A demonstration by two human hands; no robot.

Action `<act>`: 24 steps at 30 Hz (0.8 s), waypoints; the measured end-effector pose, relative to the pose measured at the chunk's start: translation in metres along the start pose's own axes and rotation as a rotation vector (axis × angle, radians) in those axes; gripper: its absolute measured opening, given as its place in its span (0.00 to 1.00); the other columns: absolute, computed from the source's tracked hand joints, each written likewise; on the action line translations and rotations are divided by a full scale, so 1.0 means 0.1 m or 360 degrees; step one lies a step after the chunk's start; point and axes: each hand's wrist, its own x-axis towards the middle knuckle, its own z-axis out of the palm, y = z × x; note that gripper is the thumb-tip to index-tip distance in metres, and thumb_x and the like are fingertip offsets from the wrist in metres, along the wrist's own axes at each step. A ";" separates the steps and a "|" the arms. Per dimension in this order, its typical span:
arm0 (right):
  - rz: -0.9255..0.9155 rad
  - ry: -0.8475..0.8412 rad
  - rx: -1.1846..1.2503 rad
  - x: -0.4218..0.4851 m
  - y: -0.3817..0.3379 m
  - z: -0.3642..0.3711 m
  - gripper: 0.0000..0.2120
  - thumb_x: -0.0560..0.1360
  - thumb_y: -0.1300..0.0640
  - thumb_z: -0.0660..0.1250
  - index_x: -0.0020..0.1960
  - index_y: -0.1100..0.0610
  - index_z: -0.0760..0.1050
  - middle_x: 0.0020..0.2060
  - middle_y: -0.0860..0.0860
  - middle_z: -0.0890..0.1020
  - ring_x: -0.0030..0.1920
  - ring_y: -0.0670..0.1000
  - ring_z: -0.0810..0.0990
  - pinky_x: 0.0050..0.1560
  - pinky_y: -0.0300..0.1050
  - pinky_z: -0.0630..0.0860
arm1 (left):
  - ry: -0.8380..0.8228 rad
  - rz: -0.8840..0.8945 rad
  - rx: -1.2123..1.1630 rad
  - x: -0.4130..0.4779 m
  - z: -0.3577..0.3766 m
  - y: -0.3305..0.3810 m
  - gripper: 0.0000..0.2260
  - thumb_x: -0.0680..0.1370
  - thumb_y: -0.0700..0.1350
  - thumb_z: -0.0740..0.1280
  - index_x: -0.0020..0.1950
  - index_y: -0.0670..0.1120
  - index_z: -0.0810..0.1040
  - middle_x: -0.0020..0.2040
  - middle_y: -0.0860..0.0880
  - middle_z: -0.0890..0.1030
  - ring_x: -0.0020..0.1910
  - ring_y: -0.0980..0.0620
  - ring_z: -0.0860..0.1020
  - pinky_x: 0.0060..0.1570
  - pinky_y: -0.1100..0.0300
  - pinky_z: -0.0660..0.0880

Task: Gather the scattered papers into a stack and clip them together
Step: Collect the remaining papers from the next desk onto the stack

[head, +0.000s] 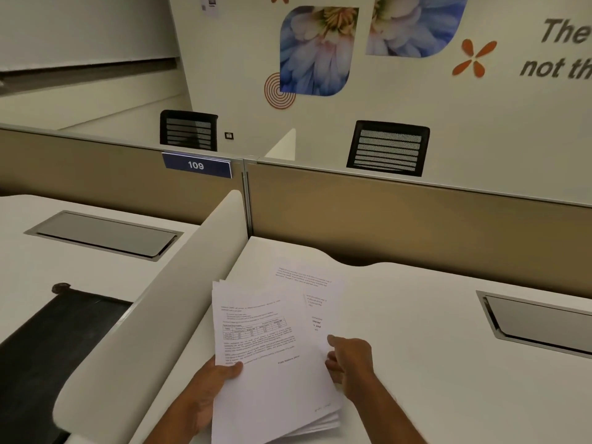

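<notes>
A thick stack of white printed papers (256,341) is held above the white desk (432,363), tilted toward me. My left hand (211,379) grips the stack's left edge, thumb on the top sheet. My right hand (349,357) pinches the right edge of the sheets, index finger pointing up-left. Two more printed sheets (307,283) fan out behind the stack toward the upper right; whether they lie on the desk or belong to the bundle is unclear. No clip is visible.
A curved white divider (166,293) runs along the desk's left side. A tan partition (400,213) with a blue "109" sign (196,165) stands behind. A grey cable hatch (538,322) is set in the desk at right. Black chairs stand beyond.
</notes>
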 end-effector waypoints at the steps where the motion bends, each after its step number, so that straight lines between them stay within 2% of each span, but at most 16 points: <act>1: 0.0005 0.0006 0.0006 0.01 -0.01 0.00 0.09 0.73 0.60 0.73 0.43 0.66 0.77 0.36 0.61 0.80 0.35 0.58 0.78 0.39 0.51 0.78 | 0.0012 0.0004 0.0005 0.01 0.01 0.00 0.17 0.80 0.33 0.67 0.68 0.43 0.78 0.61 0.38 0.85 0.60 0.34 0.82 0.65 0.36 0.75; 4: 0.0002 0.0042 -0.0042 0.04 -0.02 0.00 0.09 0.74 0.60 0.73 0.40 0.65 0.77 0.33 0.60 0.80 0.32 0.56 0.77 0.33 0.44 0.73 | 0.0043 0.0009 0.0006 0.03 0.02 -0.01 0.16 0.80 0.32 0.66 0.67 0.42 0.78 0.62 0.37 0.84 0.60 0.33 0.81 0.62 0.39 0.77; 9: -0.0065 0.0036 -0.0201 0.08 -0.05 0.07 0.11 0.72 0.59 0.74 0.36 0.64 0.78 0.30 0.58 0.79 0.30 0.53 0.74 0.34 0.45 0.70 | 0.0066 0.0005 0.0024 0.05 0.02 -0.01 0.14 0.80 0.32 0.66 0.64 0.43 0.79 0.58 0.39 0.86 0.58 0.34 0.83 0.62 0.38 0.78; 12: -0.0150 0.0016 -0.0346 0.08 -0.05 0.13 0.11 0.71 0.58 0.74 0.34 0.62 0.77 0.29 0.54 0.79 0.31 0.53 0.76 0.37 0.46 0.73 | 0.0066 0.0008 0.0044 0.05 0.01 -0.02 0.14 0.80 0.33 0.66 0.62 0.45 0.80 0.57 0.41 0.87 0.57 0.35 0.84 0.62 0.37 0.77; 14: -0.0270 0.0077 -0.0595 0.07 -0.02 0.19 0.13 0.74 0.54 0.72 0.34 0.58 0.75 0.33 0.53 0.80 0.35 0.53 0.79 0.42 0.48 0.78 | 0.0071 0.0011 0.0054 0.06 0.01 -0.02 0.13 0.80 0.33 0.67 0.62 0.46 0.80 0.57 0.41 0.86 0.58 0.35 0.83 0.63 0.36 0.76; 16: -0.0420 0.0211 -0.0885 0.03 0.00 0.26 0.11 0.75 0.50 0.68 0.37 0.56 0.76 0.41 0.52 0.82 0.43 0.54 0.80 0.50 0.52 0.80 | 0.0076 0.0009 0.0055 0.07 0.00 -0.03 0.13 0.80 0.33 0.67 0.62 0.46 0.80 0.58 0.41 0.86 0.58 0.35 0.83 0.64 0.35 0.76; 17: -0.0468 0.0268 -0.0950 0.00 0.00 0.29 0.11 0.75 0.48 0.68 0.44 0.56 0.79 0.47 0.54 0.82 0.48 0.55 0.81 0.52 0.52 0.80 | 0.0077 0.0009 0.0058 0.08 -0.01 -0.04 0.14 0.80 0.33 0.67 0.62 0.46 0.80 0.59 0.40 0.86 0.59 0.35 0.82 0.65 0.35 0.75; 19: -0.0470 0.0307 -0.0985 -0.01 -0.04 0.35 0.16 0.76 0.47 0.67 0.56 0.57 0.79 0.56 0.56 0.80 0.57 0.58 0.78 0.54 0.51 0.77 | 0.0084 0.0014 0.0069 0.10 -0.02 -0.05 0.14 0.80 0.33 0.67 0.63 0.46 0.79 0.60 0.40 0.85 0.60 0.35 0.82 0.65 0.35 0.75; 20: -0.0440 0.0280 -0.0963 -0.02 -0.08 0.38 0.18 0.76 0.47 0.68 0.60 0.58 0.78 0.58 0.57 0.79 0.59 0.59 0.78 0.55 0.50 0.77 | 0.0086 0.0018 0.0078 0.11 -0.02 -0.05 0.14 0.80 0.33 0.67 0.64 0.46 0.79 0.60 0.40 0.85 0.60 0.35 0.82 0.65 0.35 0.75; 24: -0.0310 0.0202 -0.0713 0.06 -0.17 0.42 0.25 0.67 0.46 0.70 0.59 0.59 0.76 0.56 0.58 0.81 0.52 0.60 0.81 0.55 0.55 0.83 | 0.0125 0.0010 0.0127 0.13 -0.02 -0.07 0.15 0.80 0.35 0.67 0.66 0.45 0.79 0.60 0.41 0.85 0.58 0.35 0.83 0.64 0.36 0.77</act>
